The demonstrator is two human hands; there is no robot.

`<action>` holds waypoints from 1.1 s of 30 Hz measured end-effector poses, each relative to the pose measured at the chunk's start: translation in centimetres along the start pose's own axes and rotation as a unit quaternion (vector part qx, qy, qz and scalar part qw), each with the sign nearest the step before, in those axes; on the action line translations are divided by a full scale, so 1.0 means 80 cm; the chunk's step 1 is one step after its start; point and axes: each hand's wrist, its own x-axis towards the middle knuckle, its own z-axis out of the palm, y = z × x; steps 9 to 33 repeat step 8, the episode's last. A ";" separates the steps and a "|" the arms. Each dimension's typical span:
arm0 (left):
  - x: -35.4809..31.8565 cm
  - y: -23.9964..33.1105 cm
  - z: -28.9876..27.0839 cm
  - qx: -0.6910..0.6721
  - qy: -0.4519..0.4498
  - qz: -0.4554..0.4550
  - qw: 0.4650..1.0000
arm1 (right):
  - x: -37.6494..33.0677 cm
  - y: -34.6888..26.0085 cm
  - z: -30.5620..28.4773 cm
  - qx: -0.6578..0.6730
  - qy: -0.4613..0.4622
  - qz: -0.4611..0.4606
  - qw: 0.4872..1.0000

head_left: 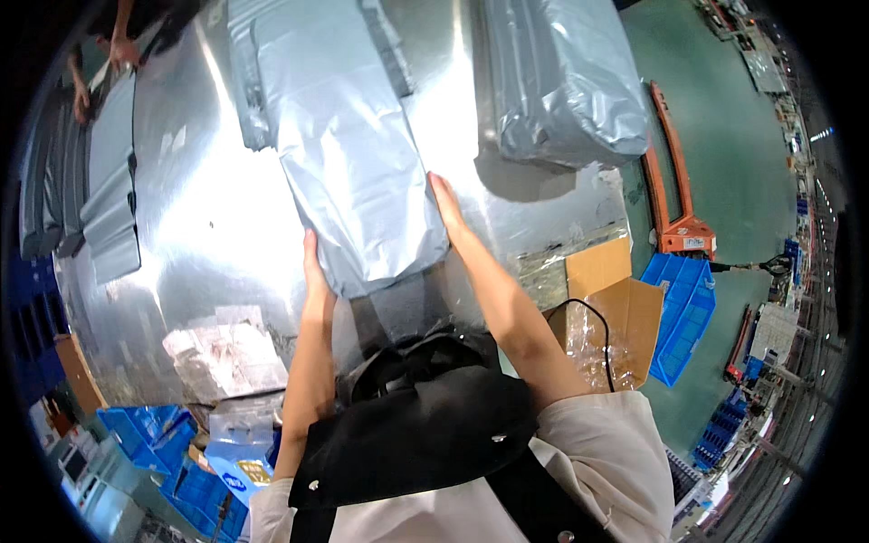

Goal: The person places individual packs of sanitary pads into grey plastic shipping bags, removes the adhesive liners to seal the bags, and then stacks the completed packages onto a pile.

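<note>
A long grey plastic mailing bag, filled out and wrinkled, lies on the shiny metal table in front of me. My left hand presses against its left side near the close end. On the opposite side, a little farther up, my right hand rests along the bag's edge. Between them the two hands hold it; the fingers are mostly hidden by the bag's sides, with thumbs showing.
A bulky stack of grey plastic bags stands at the right. Far left, another person's hands are near more grey bags. On the right are an open cardboard box, a blue crate and an orange pallet jack.
</note>
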 end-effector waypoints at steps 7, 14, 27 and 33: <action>-0.063 0.076 0.067 0.052 -0.103 -0.059 0.992 | -0.071 -0.144 -0.025 0.004 -0.247 -0.027 0.969; -0.068 0.081 0.077 0.058 -0.122 0.004 0.991 | -0.086 -0.175 -0.034 0.006 -0.299 -0.054 0.953; -0.068 0.081 0.077 0.058 -0.122 0.004 0.991 | -0.086 -0.175 -0.034 0.006 -0.299 -0.054 0.953; -0.068 0.081 0.077 0.058 -0.122 0.004 0.991 | -0.086 -0.175 -0.034 0.006 -0.299 -0.054 0.953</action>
